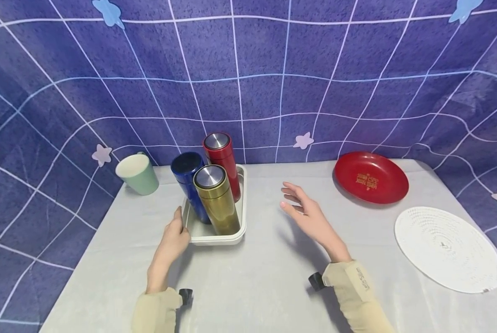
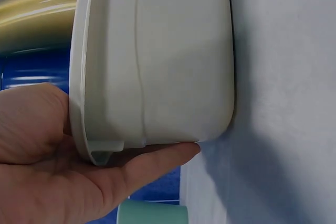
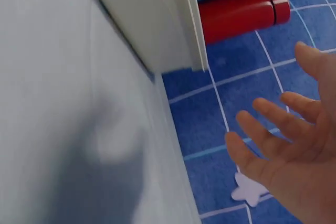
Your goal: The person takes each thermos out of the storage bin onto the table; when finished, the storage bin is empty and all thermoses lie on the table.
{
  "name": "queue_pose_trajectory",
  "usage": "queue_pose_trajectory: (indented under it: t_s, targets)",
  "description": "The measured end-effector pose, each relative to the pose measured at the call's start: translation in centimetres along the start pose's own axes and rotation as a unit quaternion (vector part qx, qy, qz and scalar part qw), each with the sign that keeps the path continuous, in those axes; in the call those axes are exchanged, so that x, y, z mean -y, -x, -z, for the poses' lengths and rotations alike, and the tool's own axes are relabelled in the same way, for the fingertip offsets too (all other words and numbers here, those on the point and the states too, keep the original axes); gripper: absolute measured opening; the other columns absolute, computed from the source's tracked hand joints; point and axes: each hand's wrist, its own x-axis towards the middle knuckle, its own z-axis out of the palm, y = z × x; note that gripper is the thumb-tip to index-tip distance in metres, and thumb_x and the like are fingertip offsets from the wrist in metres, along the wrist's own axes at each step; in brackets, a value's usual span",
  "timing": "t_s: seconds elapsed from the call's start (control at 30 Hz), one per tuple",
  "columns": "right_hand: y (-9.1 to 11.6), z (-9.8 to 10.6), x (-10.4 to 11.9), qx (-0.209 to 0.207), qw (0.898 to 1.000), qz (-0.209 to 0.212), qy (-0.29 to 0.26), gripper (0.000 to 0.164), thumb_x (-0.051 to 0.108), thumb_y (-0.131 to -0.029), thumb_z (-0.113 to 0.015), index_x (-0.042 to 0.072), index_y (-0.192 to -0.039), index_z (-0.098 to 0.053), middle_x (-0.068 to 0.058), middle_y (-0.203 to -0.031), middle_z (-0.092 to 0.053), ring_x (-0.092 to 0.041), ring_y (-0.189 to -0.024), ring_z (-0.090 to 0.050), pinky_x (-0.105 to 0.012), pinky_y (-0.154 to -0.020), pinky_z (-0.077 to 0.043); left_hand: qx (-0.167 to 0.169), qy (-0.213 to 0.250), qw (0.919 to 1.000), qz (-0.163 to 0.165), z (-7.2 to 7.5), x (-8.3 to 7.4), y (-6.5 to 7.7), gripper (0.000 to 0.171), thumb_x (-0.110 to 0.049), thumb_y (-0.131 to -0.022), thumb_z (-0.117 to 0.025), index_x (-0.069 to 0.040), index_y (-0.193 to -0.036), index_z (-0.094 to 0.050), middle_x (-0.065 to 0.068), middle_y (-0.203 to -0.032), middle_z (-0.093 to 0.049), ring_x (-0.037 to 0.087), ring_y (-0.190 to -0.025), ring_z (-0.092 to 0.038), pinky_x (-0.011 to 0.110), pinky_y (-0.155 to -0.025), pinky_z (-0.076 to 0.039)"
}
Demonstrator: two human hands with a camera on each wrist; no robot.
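My left hand [image 1: 172, 243] grips the left side of a white plastic bin [image 1: 218, 240]. In the left wrist view, the thumb [image 2: 37, 121] lies at the rim and the fingers [image 2: 157, 166] run along the outer wall. Three metal thermos flasks stand in the bin: a blue one [image 1: 192, 187] at the left, a gold one [image 1: 220, 210] in front, and a red one [image 1: 225, 159] at the back. My right hand [image 1: 313, 221] hovers over the table to the right of the bin, fingers spread loosely, holding nothing.
A pale green mug [image 1: 142, 178] stands left of the bin. At the right are a red oval plate [image 1: 388, 180] with gold lettering and a round white woven mat [image 1: 444, 249]. Blue gridded cloth [image 1: 261, 60] hangs behind the white-covered table [image 1: 252, 286].
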Motion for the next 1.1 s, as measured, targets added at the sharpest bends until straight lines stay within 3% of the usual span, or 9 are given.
queue_pose_trajectory:
  t_s: [0.27, 0.5, 0.8, 1.1]
  targets:
    - [-1.4, -2.3, 0.9, 0.038, 0.996, 0.0, -0.083, 0.059, 0.011, -0.091, -0.067, 0.012, -0.145, -0.044, -0.016, -0.139, -0.055, -0.033, -0.125, -0.055, -0.047, -0.106, -0.044, 0.008, 0.004, 1.0, 0.003, 0.2, 0.0, -0.3, 0.065, 0.006, -0.09, -0.029, 0.019, -0.147, -0.001, 0.039, -0.153, -0.011, 0.048, -0.142, -0.016, 0.053, -0.118, -0.017]
    - [-2.2, -4.5, 1.5, 0.058, 0.993, 0.009, -0.104, 0.069, 0.008, -0.086, -0.074, 0.012, -0.147, -0.042, -0.016, -0.14, -0.054, -0.034, -0.125, -0.055, -0.05, -0.106, -0.043, 0.01, -0.003, 0.9999, 0.005, 0.2, -0.4, -0.3, 0.066, 0.008, -0.087, -0.029, 0.022, -0.146, -0.002, 0.041, -0.15, -0.014, 0.05, -0.14, -0.019, 0.054, -0.116, -0.019]
    - [-3.3, -6.6, 2.6, 0.055, 0.991, 0.029, -0.116, 0.082, 0.007, -0.079, -0.08, 0.015, -0.149, -0.038, -0.016, -0.139, -0.054, -0.031, -0.125, -0.056, -0.041, -0.105, -0.046, 0.0, -0.007, 0.9999, 0.008, -0.1, -0.2, -0.4, 0.066, 0.008, -0.087, -0.031, 0.022, -0.145, -0.005, 0.042, -0.148, -0.019, 0.05, -0.139, -0.022, 0.054, -0.116, -0.021]
    - [-4.4, -8.6, 4.2, 0.064, 0.99, 0.039, -0.116, 0.083, 0.008, -0.077, -0.081, 0.014, -0.148, -0.038, -0.012, -0.138, -0.055, -0.027, -0.124, -0.056, -0.044, -0.105, -0.045, -0.009, -0.007, 0.9999, 0.011, -0.1, -0.2, -0.4, 0.065, 0.008, -0.087, -0.031, 0.022, -0.145, -0.006, 0.042, -0.148, -0.02, 0.05, -0.139, -0.024, 0.054, -0.116, -0.021]
